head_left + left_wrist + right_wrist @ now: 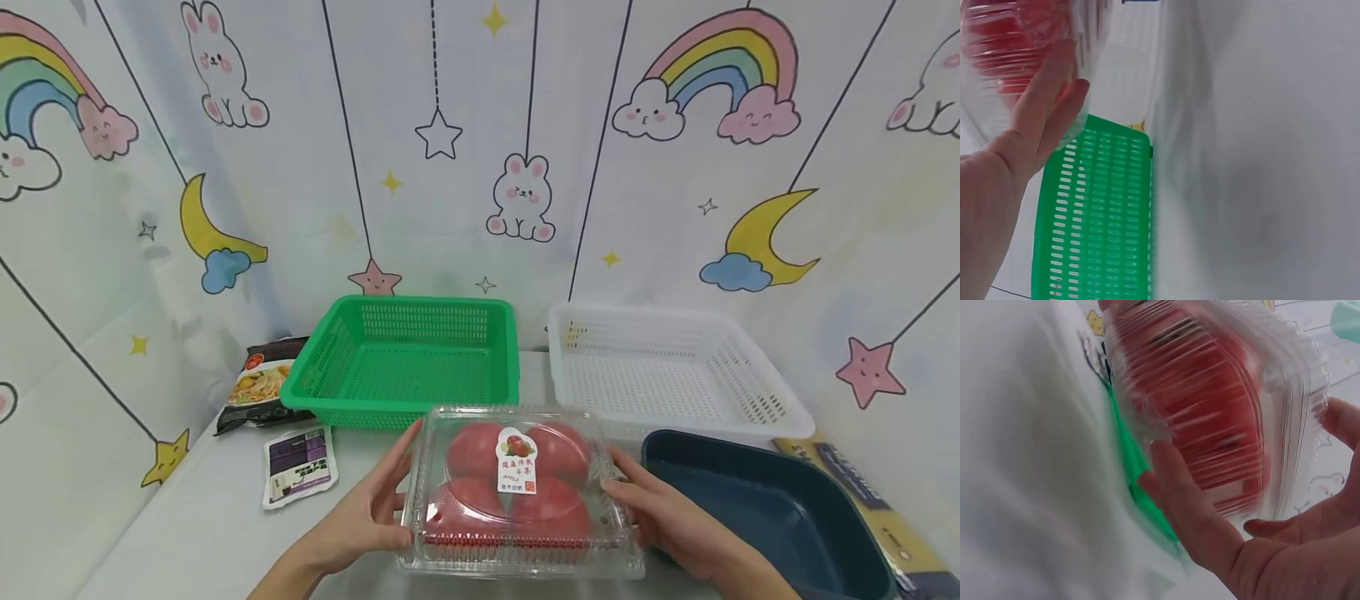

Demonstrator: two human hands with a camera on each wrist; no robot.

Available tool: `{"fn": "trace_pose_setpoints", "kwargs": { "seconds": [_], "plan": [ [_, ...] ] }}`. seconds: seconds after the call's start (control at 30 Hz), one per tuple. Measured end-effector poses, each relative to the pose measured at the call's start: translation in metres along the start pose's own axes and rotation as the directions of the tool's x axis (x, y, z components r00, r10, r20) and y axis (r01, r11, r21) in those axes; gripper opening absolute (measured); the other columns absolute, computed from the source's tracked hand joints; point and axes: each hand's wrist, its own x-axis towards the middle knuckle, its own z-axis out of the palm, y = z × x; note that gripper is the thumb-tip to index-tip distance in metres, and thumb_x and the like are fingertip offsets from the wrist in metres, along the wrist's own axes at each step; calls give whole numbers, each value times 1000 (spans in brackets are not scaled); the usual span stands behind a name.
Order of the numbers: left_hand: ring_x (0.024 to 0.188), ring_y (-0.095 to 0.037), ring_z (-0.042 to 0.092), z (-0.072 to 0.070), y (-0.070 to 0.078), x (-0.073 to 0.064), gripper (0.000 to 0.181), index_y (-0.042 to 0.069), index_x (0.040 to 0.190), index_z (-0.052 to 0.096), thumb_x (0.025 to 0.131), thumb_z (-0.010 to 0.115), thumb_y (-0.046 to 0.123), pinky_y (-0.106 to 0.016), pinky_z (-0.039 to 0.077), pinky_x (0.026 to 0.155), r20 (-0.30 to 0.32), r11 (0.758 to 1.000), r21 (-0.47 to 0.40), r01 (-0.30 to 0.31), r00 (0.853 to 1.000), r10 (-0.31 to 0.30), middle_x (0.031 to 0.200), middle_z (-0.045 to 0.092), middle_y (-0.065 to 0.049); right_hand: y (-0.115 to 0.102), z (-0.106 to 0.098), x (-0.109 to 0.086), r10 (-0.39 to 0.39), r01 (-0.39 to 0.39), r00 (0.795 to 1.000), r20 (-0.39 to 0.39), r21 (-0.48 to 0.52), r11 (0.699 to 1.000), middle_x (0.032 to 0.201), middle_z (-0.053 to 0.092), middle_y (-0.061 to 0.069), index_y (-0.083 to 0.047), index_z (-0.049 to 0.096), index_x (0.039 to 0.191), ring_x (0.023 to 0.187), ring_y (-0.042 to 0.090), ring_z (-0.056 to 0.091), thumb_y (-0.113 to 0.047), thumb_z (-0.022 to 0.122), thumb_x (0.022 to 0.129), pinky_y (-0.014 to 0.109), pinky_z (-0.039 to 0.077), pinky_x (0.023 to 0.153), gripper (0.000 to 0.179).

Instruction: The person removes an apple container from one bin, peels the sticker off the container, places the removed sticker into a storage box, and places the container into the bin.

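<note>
A clear plastic clamshell box of red apples, with a white fruit label on its lid, is held between both hands. The left hand grips its left side, thumb at the front corner and fingers along the side wall. On the opposite side, the right hand holds the box with fingers at the upper edge. In the left wrist view, the left hand's fingers lie against the ribbed plastic. The right wrist view shows the right hand spread around the box, with the apples showing red through it.
Behind the box stand a green basket and a white basket. A dark blue basin sits at the right, over a yellow package. To the left lie a black noodle packet and a small purple-and-white pouch.
</note>
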Motion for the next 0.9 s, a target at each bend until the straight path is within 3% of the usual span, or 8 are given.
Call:
{"fn": "trace_pose_setpoints", "kwargs": {
  "seconds": [0.3,0.5,0.7,0.9],
  "plan": [
    [126,-49,50,-3,-15,-5,115,28,163,-5,88,81,14,-57,50,97,29,994,1,106,994,-106,163,-8,-29,21,6,0,47,-44,995,-85,40,998,137,55,7,1,-4,159,110,22,64,-31,43,110,40,57,88,75],
    [127,-44,53,-7,-19,-8,117,26,163,-5,87,82,12,-51,50,101,9,992,43,122,992,-123,162,-2,-33,23,10,7,36,-34,994,-101,23,999,131,62,10,5,0,158,106,23,68,-31,45,109,39,58,86,76],
    [143,-31,36,-16,-32,-7,114,21,163,-6,89,80,26,-36,36,114,-3,989,111,101,995,-102,163,9,-31,30,14,15,64,-75,981,-184,-51,996,133,60,14,8,7,157,106,25,67,-36,46,108,40,58,84,77],
    [147,-6,23,-18,-43,-5,103,7,162,-3,94,73,21,-24,22,117,-7,995,101,8,1000,-8,164,-6,-27,33,16,18,67,-95,966,-249,-103,990,132,61,16,10,9,156,106,25,67,-39,44,109,40,57,85,77]
  ]
}}
